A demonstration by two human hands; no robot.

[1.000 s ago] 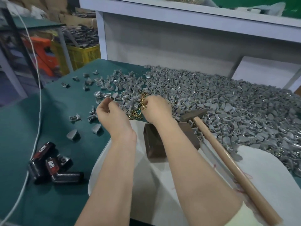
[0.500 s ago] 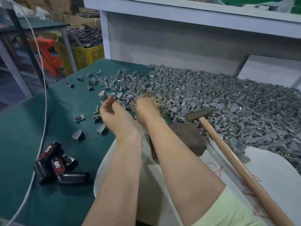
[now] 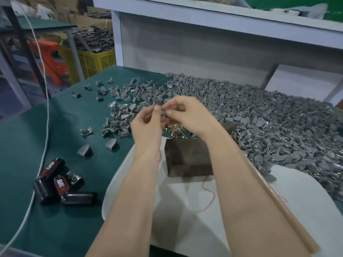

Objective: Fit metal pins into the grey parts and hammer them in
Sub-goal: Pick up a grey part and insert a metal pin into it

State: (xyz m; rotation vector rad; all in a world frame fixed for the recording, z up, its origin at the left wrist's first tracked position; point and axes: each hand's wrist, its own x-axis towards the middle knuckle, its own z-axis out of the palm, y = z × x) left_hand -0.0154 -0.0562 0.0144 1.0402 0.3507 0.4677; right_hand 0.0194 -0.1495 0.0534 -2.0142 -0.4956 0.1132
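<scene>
A small grey moulded plastic part is held in the air between the left hand and the right hand, above the green-covered counter. It is pinched from either side by curled fingers of both hands. Whether a pin is already pinched against it cannot be told, as the part is largely covered.

Loose brass-coloured metal pins are scattered on the counter directly beneath the hands, with the large heap of grey plastic parts spread out to the right.

The relation that matters is judged to be this. The dark brown rectangular block is set on the white sheet below the hands and on the person's side of them, between the two forearms, so the part would have to be lowered and drawn back to be seated on it. The wooden-handled hammer is laid just right of the block, its long axis running from the head near the heap back towards the person, partly under the right forearm. The right hand is therefore the nearer one for it.
</scene>
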